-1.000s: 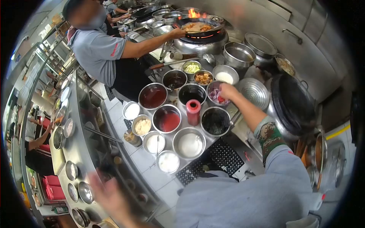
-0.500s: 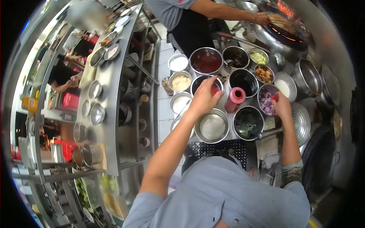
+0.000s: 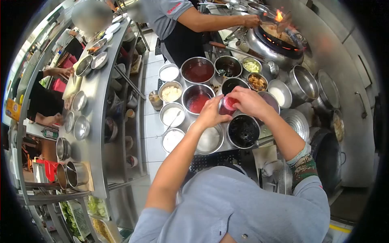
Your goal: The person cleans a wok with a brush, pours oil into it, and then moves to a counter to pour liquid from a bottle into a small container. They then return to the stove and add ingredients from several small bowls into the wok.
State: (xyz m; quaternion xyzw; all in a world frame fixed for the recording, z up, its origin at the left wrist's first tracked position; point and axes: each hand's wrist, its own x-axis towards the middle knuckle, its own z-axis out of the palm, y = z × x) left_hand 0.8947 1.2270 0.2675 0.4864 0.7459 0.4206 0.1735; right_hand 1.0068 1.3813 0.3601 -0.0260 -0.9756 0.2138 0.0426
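Note:
Both hands meet at a red plastic bottle (image 3: 227, 107) standing among the steel pots. My left hand (image 3: 210, 114) is around its near left side, thumb and fingers against it. From the right, my right hand (image 3: 248, 101) reaches over the bottle's top with bent fingers, closed on what looks like a small red cap, mostly hidden now. Left of the bottle is a pot of red sauce (image 3: 197, 99). In front of it are a pot of clear liquid (image 3: 209, 140) and a pot of dark liquid (image 3: 243, 131). A bowl of chopped purple onion is largely covered by my right hand.
Pots of white powder (image 3: 169, 73) and pale chopped garlic (image 3: 170, 93) line the left. A perforated ladle (image 3: 296, 124) lies right. Beyond, a co-worker's hand (image 3: 251, 21) works at a flaming wok (image 3: 279, 35). A long steel counter (image 3: 106, 105) with bowls stands left.
My right hand has moved left from the onion bowl to the bottle's top with the small red piece. My left hand has come down from above the red sauce onto the bottle. The view has shifted.

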